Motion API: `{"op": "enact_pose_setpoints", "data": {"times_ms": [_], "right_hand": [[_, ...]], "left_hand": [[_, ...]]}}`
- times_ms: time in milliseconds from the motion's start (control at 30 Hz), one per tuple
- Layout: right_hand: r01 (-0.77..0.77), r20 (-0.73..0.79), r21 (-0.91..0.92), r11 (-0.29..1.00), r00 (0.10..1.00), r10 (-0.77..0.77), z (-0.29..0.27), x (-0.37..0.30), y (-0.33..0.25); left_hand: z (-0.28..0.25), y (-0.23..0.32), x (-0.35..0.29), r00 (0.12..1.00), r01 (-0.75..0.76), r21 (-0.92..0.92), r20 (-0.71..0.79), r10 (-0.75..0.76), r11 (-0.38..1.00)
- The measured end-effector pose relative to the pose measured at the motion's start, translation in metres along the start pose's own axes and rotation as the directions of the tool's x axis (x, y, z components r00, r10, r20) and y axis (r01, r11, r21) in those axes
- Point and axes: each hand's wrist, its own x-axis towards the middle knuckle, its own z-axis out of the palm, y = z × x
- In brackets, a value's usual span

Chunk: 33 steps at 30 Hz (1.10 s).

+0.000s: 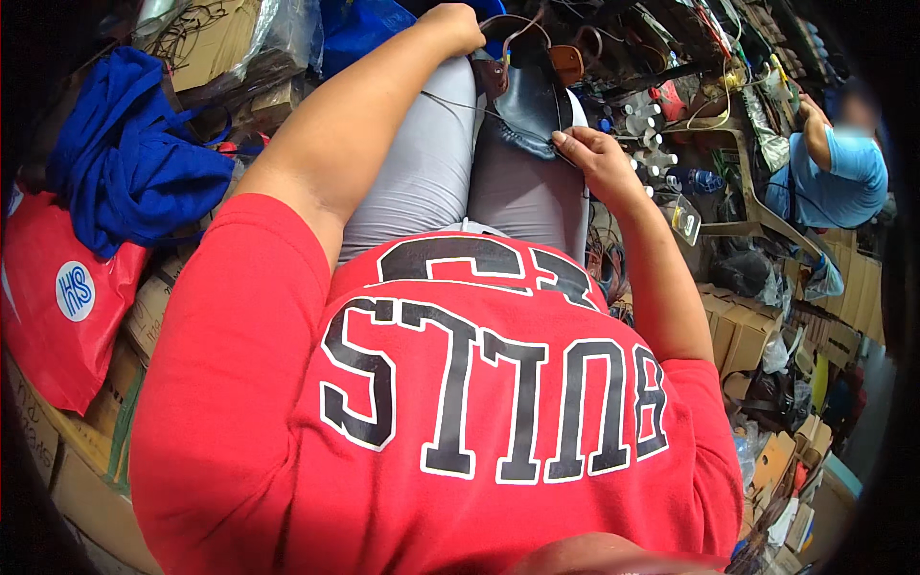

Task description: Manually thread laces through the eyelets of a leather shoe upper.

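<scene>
The black leather piece [532, 101], curved like a shoe upper, lies across my lap over the grey trousers [412, 163], its near end tapering toward my right. Its surface is smooth and glossy; I judge it light, supple but firm enough to keep its curve, a little slick on the face and hard to break, though a nail could mark it. The edge seems the best place to take hold, thumb above and finger below, away from the broad shiny middle.

My right hand [604, 165] does that, thumb and forefinger pinching the near edge. My left hand [454, 29] is up by the far end, fingers curled away from view; I cannot tell whether they grip anything. A thin dark thread [458, 103] crosses my thigh to the leather, and a brown leather tab [494, 79] sits at its left side.

Further out, plastic bottles [652, 144] cluster on my right, with a co-worker in a light blue shirt [848, 172] beyond them. On my left are a crumpled blue cloth [129, 153] and a red plastic bag [53, 307].
</scene>
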Motion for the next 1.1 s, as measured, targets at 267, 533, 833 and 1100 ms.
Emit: {"op": "enact_pose_setpoints", "data": {"times_ms": [267, 533, 833, 1100], "right_hand": [[0.09, -0.052, 0.088, 0.992, 0.995, -0.085, 0.003, 0.007, 0.018], [0.126, 0.013, -0.058, 0.99, 0.992, -0.125, 0.002, 0.005, 0.007], [0.14, 0.029, 0.079, 0.987, 0.989, -0.143, 0.002, 0.004, 0.016], [0.059, 0.101, 0.269, 0.961, 0.991, -0.089, 0.003, 0.002, 0.005]], "left_hand": [[0.013, 0.031, -0.112, 0.713, -0.668, -0.22, -0.465, 0.525, 0.711], [0.026, 0.045, -0.165, 0.765, -0.636, -0.207, -0.298, 0.571, 0.743], [0.029, 0.053, -0.167, 0.885, -0.465, -0.339, -0.194, 0.423, 0.818], [0.031, 0.051, -0.169, 0.879, -0.472, -0.303, -0.226, 0.419, 0.828]]}}
